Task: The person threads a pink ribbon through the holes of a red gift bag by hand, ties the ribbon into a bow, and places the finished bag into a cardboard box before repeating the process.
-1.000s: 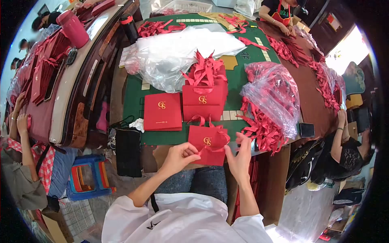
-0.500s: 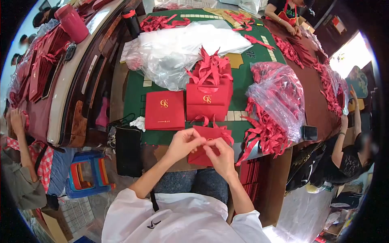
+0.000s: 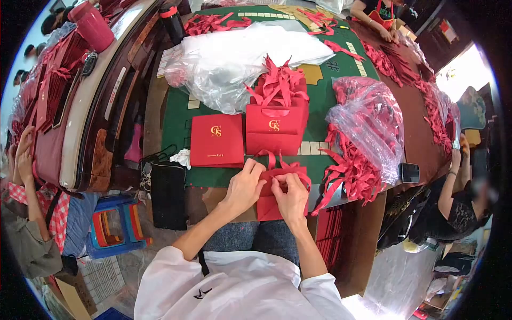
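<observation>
At the table's near edge, a small red paper gift bag with red ribbon loops at its top stands between my hands. My left hand is closed in a pinch at the bag's upper left edge. My right hand pinches at its upper front, thumb and fingertips together. The fingers hide whether a ribbon end is caught in either pinch. Just beyond, a stack of red bags with a gold logo stands, with red ribbons bunched on top. Flat red bags lie to its left.
Right of the bags sits a clear plastic sack spilling red ribbons, near a phone. White plastic bags cover the far side. A black pouch hangs left. Other people work on both sides; a bottle stands far left.
My hands have moved apart from their earlier meeting point above the bag. The left has gone slightly left, and the right has lowered onto the bag's front.
</observation>
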